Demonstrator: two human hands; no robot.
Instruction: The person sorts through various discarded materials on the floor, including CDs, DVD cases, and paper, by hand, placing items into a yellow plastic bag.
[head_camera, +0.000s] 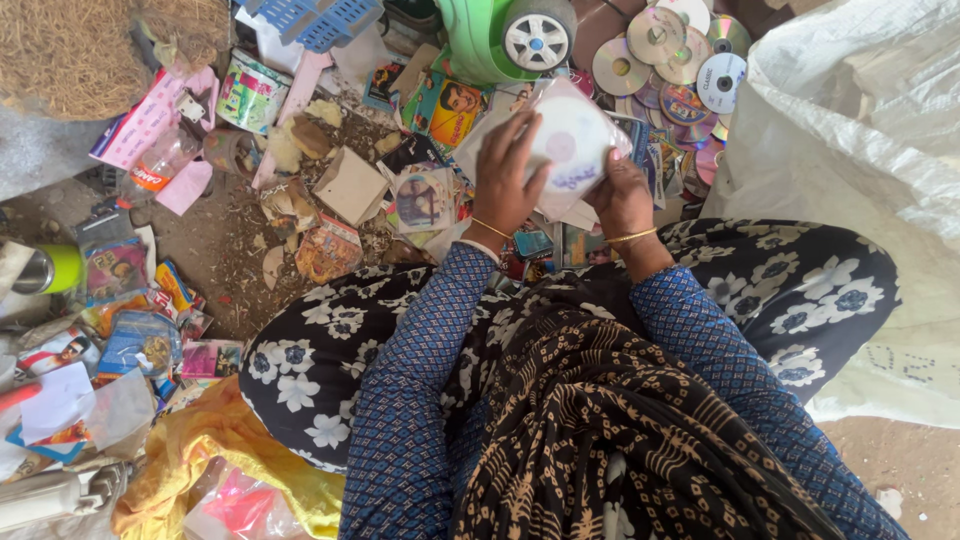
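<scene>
Both hands on a disc in a clear sleeve (572, 140): my left hand (507, 180) pinches its left edge, my right hand (620, 195) grips underneath on the right. It's just below the pile of loose discs (665, 55), beside the white sack (850, 130).

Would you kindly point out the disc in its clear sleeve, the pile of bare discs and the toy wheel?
Sleeved disc (570, 145), head view, on the white disc face.
Disc pile (655, 40), head view, on a top disc.
Toy wheel (537, 38), head view, on the white hub.

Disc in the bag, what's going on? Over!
Left hand and right hand both grip clear sleeve, white disc inside. Loose discs piled beyond. Nothing blocking.
</scene>
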